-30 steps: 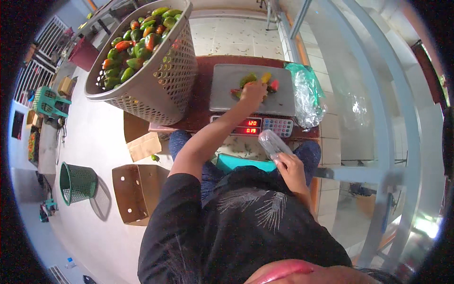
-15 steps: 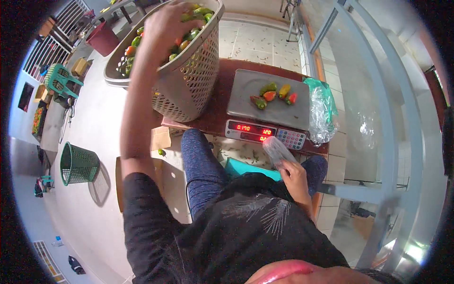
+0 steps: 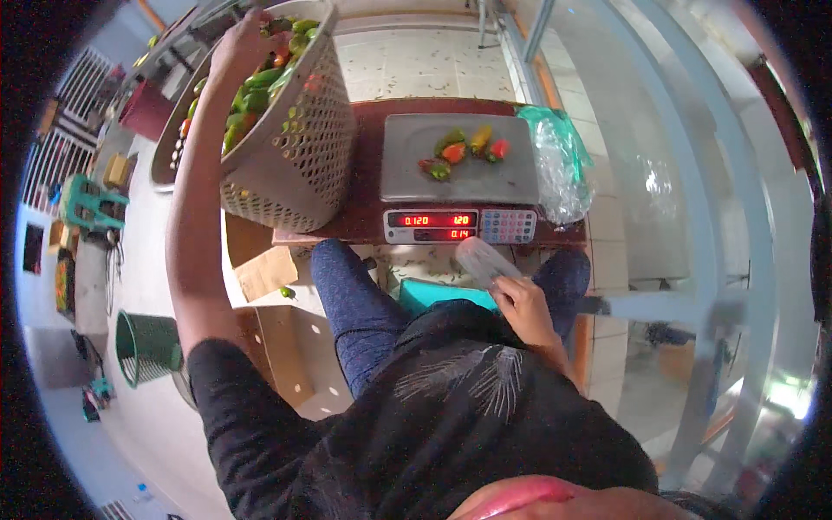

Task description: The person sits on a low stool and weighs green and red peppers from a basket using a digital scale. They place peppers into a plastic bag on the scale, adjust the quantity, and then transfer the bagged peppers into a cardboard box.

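Observation:
My left hand [image 3: 240, 54] reaches into a tall, perforated beige basket [image 3: 299, 152] filled with green, red and orange peppers [image 3: 251, 100]. Its fingers dip among the peppers at the far end, so their grip is hidden. Near my right knee, my right hand [image 3: 523, 305] is closed around a clear plastic bag [image 3: 487, 263], which sticks out toward the scale. Several small peppers [image 3: 453, 153], green, yellow and red, lie loose on the grey plate of a digital scale [image 3: 403, 182]. Red digits glow on the scale's front panel.
The scale and basket stand on a low brown table [image 3: 368, 130]. Crumpled clear and green plastic bags [image 3: 559, 173] lie beside the scale. A teal container [image 3: 438, 296] is between my legs. Left are a cardboard box [image 3: 282, 347] and a green bin [image 3: 143, 347]; right stands a grey metal frame [image 3: 754, 234].
My left hand has moved farther left across the peppers in the basket. The scale's red digits have changed, and the whole view has shifted. My right hand still holds the bag.

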{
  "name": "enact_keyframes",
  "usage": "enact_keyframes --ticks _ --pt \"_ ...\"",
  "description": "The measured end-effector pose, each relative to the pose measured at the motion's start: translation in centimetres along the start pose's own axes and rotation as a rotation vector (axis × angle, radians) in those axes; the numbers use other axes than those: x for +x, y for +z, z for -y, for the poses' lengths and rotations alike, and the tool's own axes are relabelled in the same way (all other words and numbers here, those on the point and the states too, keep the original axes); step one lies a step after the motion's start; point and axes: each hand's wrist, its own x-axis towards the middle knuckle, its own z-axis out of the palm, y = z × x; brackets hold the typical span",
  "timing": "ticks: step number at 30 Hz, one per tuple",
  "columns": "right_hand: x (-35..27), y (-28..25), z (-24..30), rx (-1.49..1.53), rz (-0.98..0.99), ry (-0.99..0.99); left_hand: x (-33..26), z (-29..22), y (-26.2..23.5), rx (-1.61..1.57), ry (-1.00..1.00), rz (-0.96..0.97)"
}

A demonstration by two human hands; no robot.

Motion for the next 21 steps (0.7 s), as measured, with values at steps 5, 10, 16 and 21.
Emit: enact_keyframes --ticks 5,10,16,21 --pt "0.0 -0.4 -0.5 0.028 -0.041 -0.044 -7.3 -21.7 2.1 -0.278 0.184 0.443" --pt "-0.3 -1.7 -0.2 0.026 -0.003 -0.034 -13.8 -25.6 18.2 -0.248 0.323 0.59" --pt "-1.7 -1.7 -2.1 0.006 0.001 0.069 -16.9 -26.0 24.1 -0.356 0.28 0.471" --pt "-1.5 -2.6 -2.0 -0.002 -0.081 0.08 -14.7 -25.3 20.2 -0.552 0.137 0.415"
